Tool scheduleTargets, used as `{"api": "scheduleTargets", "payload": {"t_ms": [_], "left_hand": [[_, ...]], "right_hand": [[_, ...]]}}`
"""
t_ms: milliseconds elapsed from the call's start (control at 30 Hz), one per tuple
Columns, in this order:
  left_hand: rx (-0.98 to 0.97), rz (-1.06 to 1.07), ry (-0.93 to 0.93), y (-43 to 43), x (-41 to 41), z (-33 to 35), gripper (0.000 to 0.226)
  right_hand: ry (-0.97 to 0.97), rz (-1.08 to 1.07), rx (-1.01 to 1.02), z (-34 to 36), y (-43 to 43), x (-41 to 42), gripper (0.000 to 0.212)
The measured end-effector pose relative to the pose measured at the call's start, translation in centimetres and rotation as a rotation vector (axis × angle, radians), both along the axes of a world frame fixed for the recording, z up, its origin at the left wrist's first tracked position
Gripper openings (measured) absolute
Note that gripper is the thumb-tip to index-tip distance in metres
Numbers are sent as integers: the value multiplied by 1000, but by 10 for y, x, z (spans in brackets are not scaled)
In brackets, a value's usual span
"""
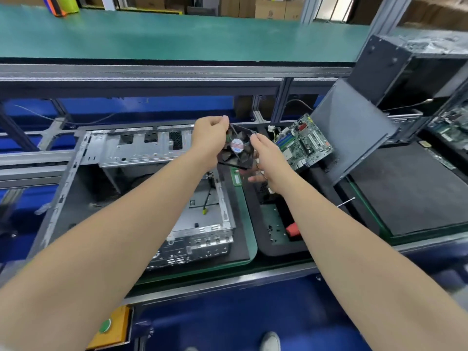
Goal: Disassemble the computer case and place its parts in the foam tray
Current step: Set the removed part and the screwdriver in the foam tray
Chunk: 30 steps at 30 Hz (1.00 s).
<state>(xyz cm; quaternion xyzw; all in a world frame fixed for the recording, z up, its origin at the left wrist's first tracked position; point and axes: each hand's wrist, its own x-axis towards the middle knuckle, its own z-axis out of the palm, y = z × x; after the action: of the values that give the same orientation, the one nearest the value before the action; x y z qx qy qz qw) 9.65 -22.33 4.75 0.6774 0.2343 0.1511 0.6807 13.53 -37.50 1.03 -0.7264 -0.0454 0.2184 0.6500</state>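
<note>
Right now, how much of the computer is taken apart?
Done: the motherboard is out, propped at the tray's far end. In hand: the left hand and right hand hold the fan. Left: traying the fan; the case still holds a metal cage.

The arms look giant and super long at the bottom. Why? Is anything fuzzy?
Head view: the wide-angle lens stretches the forearms toward the bottom corners; the fan in the left hand and right hand looks fairly sharp; the cardboard boxes at the top are soft; light is even, no harsh glare.
</note>
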Motion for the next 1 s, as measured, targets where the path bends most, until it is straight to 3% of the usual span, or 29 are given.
{"api": "scheduleTargets", "payload": {"t_ms": [67,267,400,500,800,867,1000], "left_hand": [[69,3,35,-26,11,-8,15],[277,-86,270,-81,34,-46,38],[257,-172,454,-110,45,-65,17],[220,-243,508,-133,54,-81,19],[208,-508,563,-194,83,-125,61],[241,-512,562,-202,83,-132,59],[550,-573,626,-210,79,-138,35]], "right_hand": [[48,-27,-34,-11,-23,15,28],[81,-103,-142,-58,-89,59,33],[12,-85,-201,-88,-126,80,36],[-8,-101,-223,-101,-149,99,40],[-30,-270,-393,-128,-207,130,30],[-18,-258,-451,-135,-216,132,31],[-31,-203,-559,-142,-223,136,29]]}}
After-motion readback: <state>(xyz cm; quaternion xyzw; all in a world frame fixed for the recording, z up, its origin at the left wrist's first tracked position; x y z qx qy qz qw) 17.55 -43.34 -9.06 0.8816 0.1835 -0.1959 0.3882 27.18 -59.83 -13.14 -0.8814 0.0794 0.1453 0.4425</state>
